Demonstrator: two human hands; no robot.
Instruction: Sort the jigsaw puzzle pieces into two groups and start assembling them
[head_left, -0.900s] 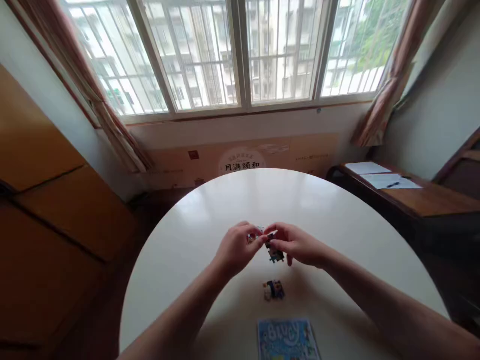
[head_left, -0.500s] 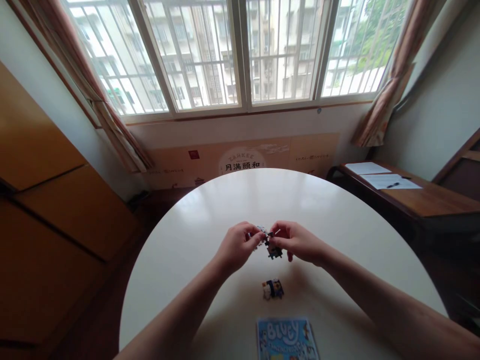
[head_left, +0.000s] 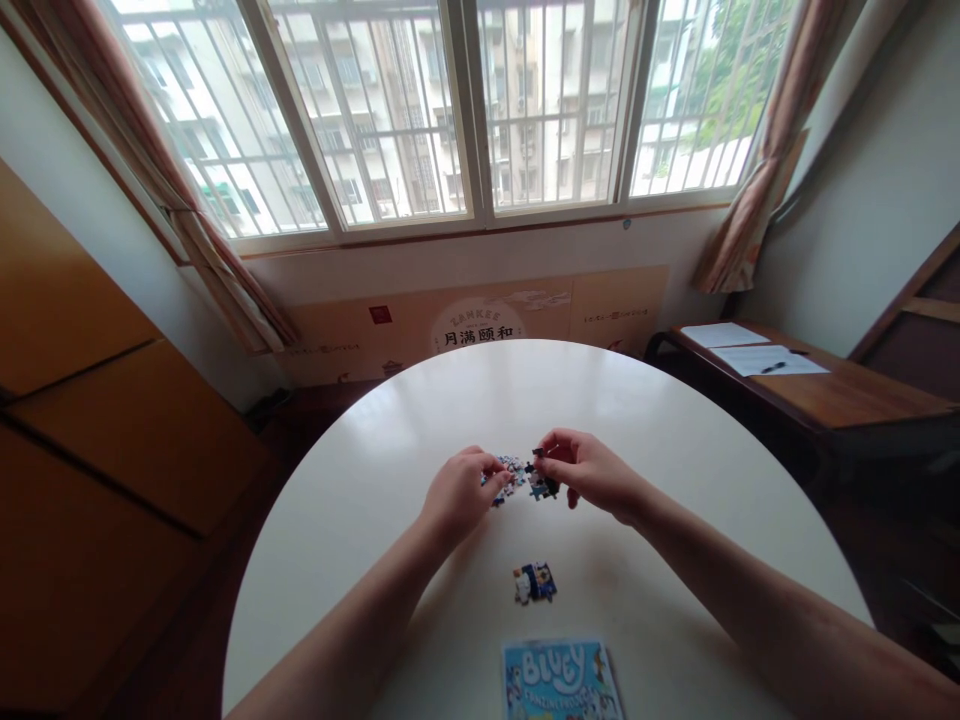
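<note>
Pinching a dark piece [head_left: 538, 453] at the white table [head_left: 525, 392]

The right hand [head_left: 591, 470] grips the dark piece between thumb and fingers, just beside a joined cluster [head_left: 541, 485] of puzzle pieces; whether the cluster is held or resting, I cannot tell. The left hand [head_left: 459, 492] has its fingertips at a pile of loose pieces [head_left: 514, 468]; whether they grasp one is unclear. Nearer the person lies a small joined section [head_left: 535, 582], and closer still a flat blue package [head_left: 559, 685] lettered "BLUEY".
</note>
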